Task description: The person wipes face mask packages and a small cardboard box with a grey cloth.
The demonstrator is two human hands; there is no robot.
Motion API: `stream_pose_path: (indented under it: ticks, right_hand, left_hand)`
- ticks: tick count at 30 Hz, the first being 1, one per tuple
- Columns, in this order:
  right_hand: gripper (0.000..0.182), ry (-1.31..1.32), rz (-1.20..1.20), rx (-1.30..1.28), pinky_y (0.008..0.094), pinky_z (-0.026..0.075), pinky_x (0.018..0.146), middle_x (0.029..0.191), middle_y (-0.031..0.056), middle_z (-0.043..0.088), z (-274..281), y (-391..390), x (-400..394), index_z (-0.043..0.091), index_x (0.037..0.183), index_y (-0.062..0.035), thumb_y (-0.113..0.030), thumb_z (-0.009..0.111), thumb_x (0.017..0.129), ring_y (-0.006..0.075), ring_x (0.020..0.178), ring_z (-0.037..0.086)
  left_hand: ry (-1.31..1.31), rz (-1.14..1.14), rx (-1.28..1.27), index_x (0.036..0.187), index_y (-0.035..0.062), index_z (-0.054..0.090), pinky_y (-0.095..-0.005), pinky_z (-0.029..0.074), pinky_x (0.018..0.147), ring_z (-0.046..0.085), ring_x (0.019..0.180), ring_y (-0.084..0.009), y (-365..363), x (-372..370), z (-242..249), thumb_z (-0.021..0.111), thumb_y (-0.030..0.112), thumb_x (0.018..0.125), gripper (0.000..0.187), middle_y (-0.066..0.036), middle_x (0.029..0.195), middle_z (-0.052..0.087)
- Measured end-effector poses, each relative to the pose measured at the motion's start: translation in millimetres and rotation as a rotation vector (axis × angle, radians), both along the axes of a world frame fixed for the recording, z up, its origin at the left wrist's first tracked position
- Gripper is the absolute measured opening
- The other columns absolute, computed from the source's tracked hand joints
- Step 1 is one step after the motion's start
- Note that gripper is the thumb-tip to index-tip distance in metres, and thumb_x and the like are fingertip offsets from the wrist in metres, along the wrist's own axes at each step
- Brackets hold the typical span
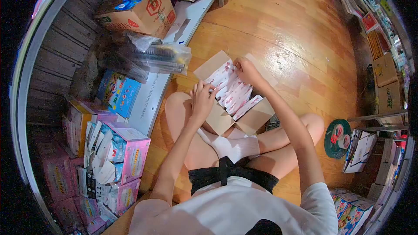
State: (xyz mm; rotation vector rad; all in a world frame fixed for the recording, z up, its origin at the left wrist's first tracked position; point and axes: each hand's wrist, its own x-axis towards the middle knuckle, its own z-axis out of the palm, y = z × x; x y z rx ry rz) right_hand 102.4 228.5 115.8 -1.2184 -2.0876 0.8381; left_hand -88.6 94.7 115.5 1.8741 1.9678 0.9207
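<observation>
On the wooden floor (272,39), before the crossed legs (278,143) of a seated person (244,204), a cardboard box (220,119), open at the top, holds closely packed white packets (233,91) with reddish print. The left hand (202,100) lies at the box's left edge and the right hand (247,70), fingers bent, is at the packets' far end; whether the grip of either is released or closed on a packet cannot be told. At left, a shelf (150,104) bears a large carton (143,15).

In this dim-edged view a small shop is probably showing: stacked pink boxes (136,156) and a printed carton (150,15) are crowding the left side, packaged goods (386,70) are lining the right-hand rack (379,116).
</observation>
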Motion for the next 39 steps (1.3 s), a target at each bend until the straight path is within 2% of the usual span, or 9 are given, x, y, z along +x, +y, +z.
stream_pose_path:
  ticks: [4, 10, 16, 19, 22, 28, 34, 37, 39]
  right_hand:
    - [0.013, -0.057, 0.002, -0.099, 0.0357, 0.050, 0.065, 0.078, 0.0177, 0.065, -3.1, 1.8, -0.3, 0.061, 0.086, 0.0024, 0.002, 0.062, 0.074, 0.0290, 0.071, 0.063]
    - [0.010, -0.076, 0.039, 0.014, 0.0377, 0.050, 0.066, 0.078, 0.0195, 0.065, -8.0, 2.3, -0.7, 0.059, 0.086, 0.0038, 0.002, 0.059, 0.076, 0.0310, 0.074, 0.065]
    - [0.016, -0.048, 0.101, -0.046, 0.0381, 0.051, 0.067, 0.079, 0.0202, 0.063, -6.7, 4.4, 6.9, 0.057, 0.092, 0.0030, 0.002, 0.059, 0.076, 0.0349, 0.075, 0.064]
    - [0.024, -0.016, 0.001, -0.029, 0.0388, 0.051, 0.070, 0.083, 0.0194, 0.063, 11.9, -0.5, 1.1, 0.059, 0.096, 0.0009, 0.002, 0.063, 0.073, 0.0354, 0.078, 0.064]
    - [0.030, 0.116, 0.105, 0.506, 0.0407, 0.051, 0.074, 0.091, 0.0194, 0.062, 37.6, -8.1, -8.4, 0.058, 0.097, 0.0002, 0.004, 0.062, 0.067, 0.0366, 0.085, 0.062]
    - [0.026, -0.134, 0.318, 0.192, 0.0402, 0.050, 0.073, 0.093, 0.0190, 0.064, 13.6, -3.7, -12.7, 0.064, 0.098, 0.0003, 0.000, 0.064, 0.072, 0.0356, 0.084, 0.063]
    - [0.023, -0.054, 0.310, 0.110, 0.0392, 0.050, 0.074, 0.100, 0.0177, 0.064, 24.3, -1.4, -3.2, 0.065, 0.100, -0.0017, -0.003, 0.065, 0.077, 0.0341, 0.085, 0.063]
    - [0.025, 0.047, 0.132, 0.416, 0.0373, 0.050, 0.077, 0.110, 0.0160, 0.062, 42.7, -10.5, 16.6, 0.063, 0.107, -0.0040, -0.006, 0.064, 0.081, 0.0310, 0.093, 0.062]
    - [0.028, -0.017, 0.126, 0.235, 0.0379, 0.049, 0.081, 0.115, 0.0147, 0.061, 64.0, -24.2, 38.4, 0.061, 0.112, -0.0046, -0.007, 0.063, 0.084, 0.0306, 0.098, 0.060]
  left_hand:
    - [0.049, 0.008, -0.005, 0.084, 0.0078, 0.066, -0.0413, 0.033, 0.085, 0.049, 0.096, -0.0264, -4.8, -7.3, -2.5, 0.071, 0.026, 0.081, 0.019, -0.006, 0.094, 0.053]
    - [0.048, 0.025, -0.032, 0.096, 0.0066, 0.063, -0.0414, 0.036, 0.086, 0.049, 0.100, -0.0277, -11.3, -11.5, 1.4, 0.071, 0.027, 0.080, 0.027, -0.008, 0.097, 0.052]
    - [0.126, 0.087, 0.222, 0.101, 0.0056, 0.058, -0.0419, 0.036, 0.087, 0.048, 0.102, -0.0285, 1.4, -3.8, 6.8, 0.072, 0.029, 0.078, 0.036, -0.008, 0.108, 0.052]
    - [0.191, 0.036, 0.001, 0.098, 0.0061, 0.059, -0.0428, 0.033, 0.087, 0.048, 0.102, -0.0283, 7.4, -5.2, -3.6, 0.071, 0.029, 0.078, 0.033, -0.007, 0.106, 0.054]
    - [0.197, -0.009, 0.120, 0.094, 0.0062, 0.061, -0.0432, 0.031, 0.087, 0.049, 0.099, -0.0277, 7.9, -4.1, -10.1, 0.069, 0.027, 0.080, 0.026, -0.007, 0.099, 0.056]
    - [0.279, -0.030, 0.096, 0.087, 0.0064, 0.065, -0.0418, 0.032, 0.089, 0.050, 0.097, -0.0239, 6.8, -1.8, -11.8, 0.064, 0.022, 0.084, 0.016, -0.005, 0.093, 0.058]
    - [0.150, 0.047, 0.180, 0.117, 0.0062, 0.058, -0.0469, 0.033, 0.092, 0.049, 0.105, -0.0310, -1.0, 4.1, 6.1, 0.064, 0.027, 0.085, 0.038, -0.015, 0.113, 0.054]
    - [-0.020, -0.087, 0.156, 0.131, 0.0077, 0.048, -0.0492, 0.028, 0.103, 0.042, 0.121, -0.0353, -19.5, 24.1, 42.8, 0.065, 0.026, 0.084, 0.053, -0.017, 0.133, 0.043]
    - [0.075, -0.292, 0.178, 0.136, 0.0071, 0.042, -0.0502, 0.026, 0.106, 0.037, 0.127, -0.0370, -28.4, 38.1, 51.3, 0.064, 0.031, 0.085, 0.061, -0.019, 0.140, 0.038]
